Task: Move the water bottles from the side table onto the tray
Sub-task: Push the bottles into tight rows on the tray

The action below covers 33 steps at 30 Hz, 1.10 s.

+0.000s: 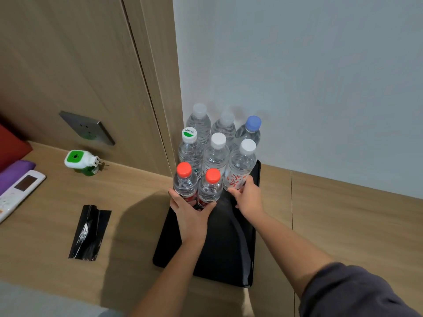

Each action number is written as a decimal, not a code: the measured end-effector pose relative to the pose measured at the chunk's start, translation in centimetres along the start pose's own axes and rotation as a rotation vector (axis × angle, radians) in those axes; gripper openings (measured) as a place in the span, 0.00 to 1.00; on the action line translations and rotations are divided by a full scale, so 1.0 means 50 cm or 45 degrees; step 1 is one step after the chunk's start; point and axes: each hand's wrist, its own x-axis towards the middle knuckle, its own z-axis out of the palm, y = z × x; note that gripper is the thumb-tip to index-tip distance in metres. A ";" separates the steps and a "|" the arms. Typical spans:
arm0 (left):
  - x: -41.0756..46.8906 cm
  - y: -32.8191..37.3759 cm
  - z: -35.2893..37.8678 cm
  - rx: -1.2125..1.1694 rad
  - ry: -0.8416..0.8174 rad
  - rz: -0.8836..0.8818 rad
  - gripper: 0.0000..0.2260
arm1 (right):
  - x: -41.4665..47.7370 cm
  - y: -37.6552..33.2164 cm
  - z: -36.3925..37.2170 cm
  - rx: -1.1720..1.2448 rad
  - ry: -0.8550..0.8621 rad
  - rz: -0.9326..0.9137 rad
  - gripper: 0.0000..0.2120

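Our left hand (190,213) clasps both red-capped bottles (185,185); right hand (248,197) grips the red-lettered bottle (239,170). We'd press low, snugging them together on the tray (229,259); high pushes tip.

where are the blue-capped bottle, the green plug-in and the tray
blue-capped bottle (253,123), head view, its cap
green plug-in (75,157), head view, its top face
tray (223,259), head view, its bare base

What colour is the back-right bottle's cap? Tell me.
Blue; the cap shows in the head view.

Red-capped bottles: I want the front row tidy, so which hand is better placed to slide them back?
Likely left. The left hand grips both red-capped bottles; the right hand holds the red-lettered bottle beside them.
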 end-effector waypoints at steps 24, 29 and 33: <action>-0.036 0.163 -0.195 0.916 0.045 0.970 0.47 | -0.157 -0.121 -0.194 -0.989 0.113 -0.496 0.49; 0.011 0.230 -0.185 1.223 -0.080 1.161 0.40 | -0.171 -0.166 -0.207 -1.039 0.113 -0.603 0.45; 0.031 0.248 -0.186 1.284 -0.152 1.081 0.39 | -0.179 -0.177 -0.206 -1.036 0.074 -0.649 0.42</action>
